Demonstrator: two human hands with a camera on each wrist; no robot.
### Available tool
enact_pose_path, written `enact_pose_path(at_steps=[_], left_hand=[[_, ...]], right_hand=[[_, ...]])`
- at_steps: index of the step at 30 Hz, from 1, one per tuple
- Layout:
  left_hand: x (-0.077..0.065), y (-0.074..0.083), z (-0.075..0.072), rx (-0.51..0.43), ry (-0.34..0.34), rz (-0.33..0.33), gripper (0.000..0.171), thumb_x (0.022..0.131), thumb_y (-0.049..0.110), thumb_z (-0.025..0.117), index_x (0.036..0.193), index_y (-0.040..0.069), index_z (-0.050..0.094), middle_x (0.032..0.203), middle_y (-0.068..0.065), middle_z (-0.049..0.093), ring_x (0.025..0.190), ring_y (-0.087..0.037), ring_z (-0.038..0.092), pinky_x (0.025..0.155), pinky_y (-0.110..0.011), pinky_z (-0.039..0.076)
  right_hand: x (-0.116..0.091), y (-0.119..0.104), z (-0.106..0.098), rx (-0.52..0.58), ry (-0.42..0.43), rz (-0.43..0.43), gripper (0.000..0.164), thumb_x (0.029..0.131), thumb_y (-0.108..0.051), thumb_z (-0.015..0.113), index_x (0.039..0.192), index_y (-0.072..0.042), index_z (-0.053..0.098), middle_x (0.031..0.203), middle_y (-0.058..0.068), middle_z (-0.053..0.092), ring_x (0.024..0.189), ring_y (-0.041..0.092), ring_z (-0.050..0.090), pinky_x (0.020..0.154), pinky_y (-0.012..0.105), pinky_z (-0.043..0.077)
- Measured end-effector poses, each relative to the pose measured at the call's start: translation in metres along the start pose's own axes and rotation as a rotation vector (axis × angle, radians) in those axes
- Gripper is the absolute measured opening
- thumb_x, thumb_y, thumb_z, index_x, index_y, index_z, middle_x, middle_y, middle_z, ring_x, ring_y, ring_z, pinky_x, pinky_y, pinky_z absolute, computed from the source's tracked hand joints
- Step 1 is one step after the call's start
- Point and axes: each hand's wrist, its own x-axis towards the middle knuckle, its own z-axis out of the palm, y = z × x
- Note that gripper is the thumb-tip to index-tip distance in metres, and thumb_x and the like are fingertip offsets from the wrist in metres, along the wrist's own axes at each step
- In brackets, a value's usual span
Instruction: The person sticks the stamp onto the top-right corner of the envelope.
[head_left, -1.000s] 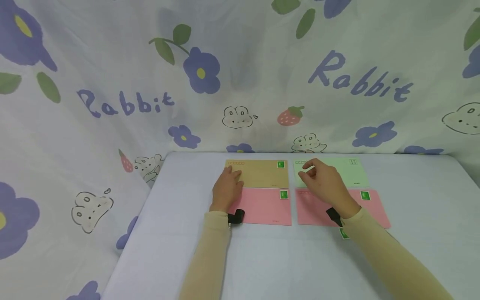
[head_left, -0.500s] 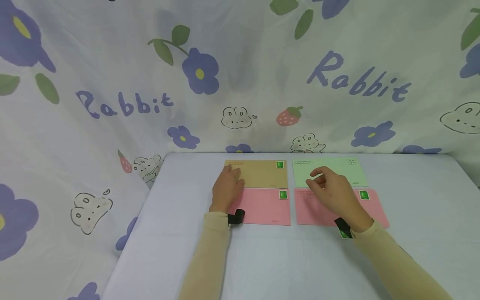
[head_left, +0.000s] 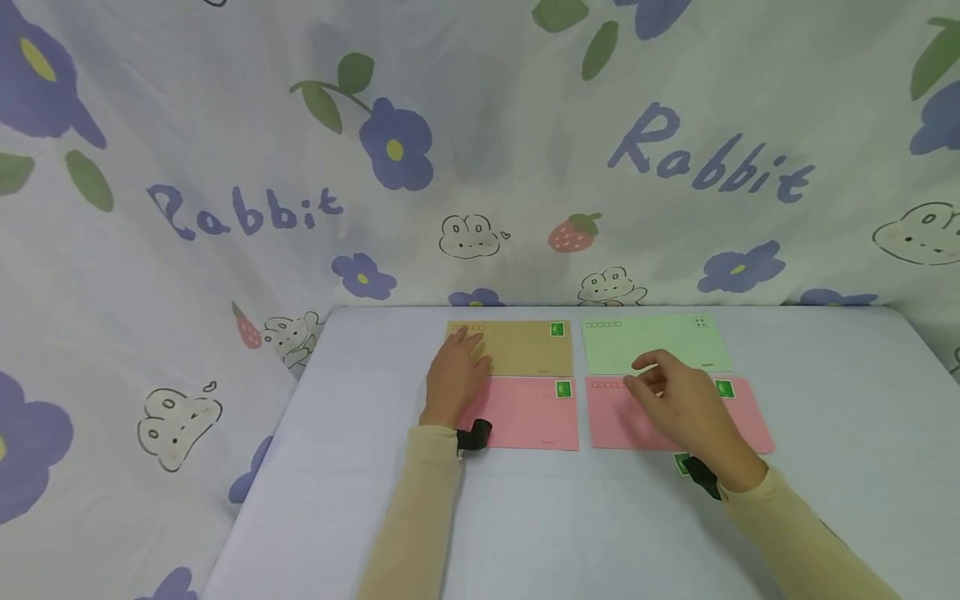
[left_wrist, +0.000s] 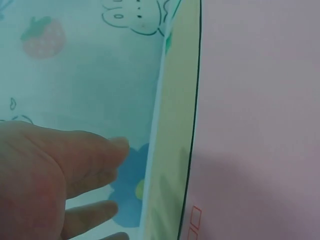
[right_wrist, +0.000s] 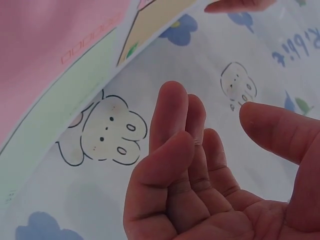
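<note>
My left hand [head_left: 456, 379] is over the left ends of the brown envelope [head_left: 525, 348] and the pink envelope [head_left: 528, 417] in front of it, fingers apart. Whether it touches the paper I cannot tell. My right hand [head_left: 686, 404] is above the right pink envelope [head_left: 615, 425], its fingers loosely bent and the thumb apart from them. Nothing shows between its fingers in the right wrist view. Behind that envelope lies the light green envelope [head_left: 637, 343], with a white dotted square at its corner. Both pink envelopes and the brown one carry green stamps [head_left: 557, 330].
A further green stamp [head_left: 681, 464] lies in front of the right pink envelope, partly covered by the right wrist strap. All this is on a white-covered table [head_left: 555, 533]. Behind it hangs a printed cloth [head_left: 510, 150] with flowers and rabbits.
My right hand has drawn back from the light green envelope, toward me and a little right, to above the right pink one. The left hand has stayed nearly in place.
</note>
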Motion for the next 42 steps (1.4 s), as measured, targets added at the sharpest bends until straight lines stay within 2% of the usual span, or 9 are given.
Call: enact_pose_path(at_steps=[5, 12, 18, 23, 27, 32, 42], left_hand=[[-0.001, 0.005, -0.001, -0.001, 0.028, 0.029, 0.045, 0.088, 0.027, 0.061, 0.129, 0.012, 0.056, 0.142, -0.011, 0.041, 0.131, -0.027, 0.038, 0.107, -0.039, 0.031], [-0.002, 0.012, -0.002, 0.008, 0.022, 0.047, 0.045, 0.089, 0.029, 0.06, 0.13, 0.013, 0.054, 0.142, -0.012, 0.041, 0.131, -0.026, 0.038, 0.107, -0.039, 0.031], [-0.003, 0.021, 0.0, 0.016, 0.03, 0.072, 0.046, 0.089, 0.03, 0.06, 0.131, 0.014, 0.054, 0.143, -0.011, 0.04, 0.131, -0.025, 0.037, 0.107, -0.039, 0.031], [-0.005, 0.032, 0.001, 0.037, 0.0, 0.089, 0.046, 0.09, 0.031, 0.058, 0.133, 0.016, 0.052, 0.144, -0.01, 0.039, 0.133, -0.024, 0.035, 0.109, -0.037, 0.029], [-0.006, 0.041, 0.002, 0.059, -0.015, 0.103, 0.047, 0.09, 0.032, 0.058, 0.134, 0.016, 0.051, 0.145, -0.01, 0.038, 0.133, -0.026, 0.034, 0.109, -0.038, 0.028], [-0.006, 0.05, 0.004, 0.06, -0.005, 0.127, 0.046, 0.09, 0.032, 0.058, 0.133, 0.016, 0.052, 0.145, -0.009, 0.038, 0.133, -0.026, 0.035, 0.109, -0.038, 0.028], [-0.002, 0.074, 0.011, 0.041, -0.032, 0.182, 0.046, 0.091, 0.032, 0.056, 0.134, 0.016, 0.051, 0.145, -0.009, 0.038, 0.133, -0.026, 0.034, 0.11, -0.037, 0.027]], right_hand=[[-0.01, 0.006, -0.003, 0.01, 0.01, -0.027, 0.031, 0.091, -0.035, 0.055, 0.107, -0.009, 0.058, 0.09, 0.001, 0.067, 0.082, 0.017, 0.063, 0.072, 0.037, 0.049], [-0.023, 0.016, -0.006, 0.0, 0.028, -0.043, 0.028, 0.092, -0.032, 0.056, 0.105, -0.007, 0.06, 0.089, 0.0, 0.064, 0.082, 0.015, 0.059, 0.075, 0.039, 0.048], [-0.034, 0.027, -0.011, -0.024, 0.04, -0.011, 0.03, 0.091, -0.032, 0.058, 0.104, -0.005, 0.06, 0.089, 0.0, 0.064, 0.081, 0.015, 0.058, 0.073, 0.035, 0.048], [-0.044, 0.04, -0.015, -0.048, 0.044, 0.015, 0.029, 0.091, -0.032, 0.058, 0.104, -0.007, 0.061, 0.09, 0.0, 0.064, 0.078, 0.015, 0.058, 0.064, 0.028, 0.048], [-0.05, 0.048, -0.016, -0.053, 0.047, -0.002, 0.027, 0.091, -0.031, 0.058, 0.103, -0.007, 0.062, 0.088, 0.0, 0.064, 0.074, 0.015, 0.058, 0.061, 0.027, 0.048], [-0.053, 0.051, -0.017, -0.06, 0.061, -0.022, 0.023, 0.09, -0.026, 0.06, 0.102, -0.006, 0.062, 0.085, -0.002, 0.063, 0.075, 0.014, 0.059, 0.065, 0.029, 0.05], [-0.063, 0.056, -0.013, -0.063, 0.018, 0.049, 0.026, 0.091, -0.03, 0.059, 0.102, -0.008, 0.061, 0.085, -0.004, 0.062, 0.074, 0.012, 0.057, 0.063, 0.023, 0.048]])
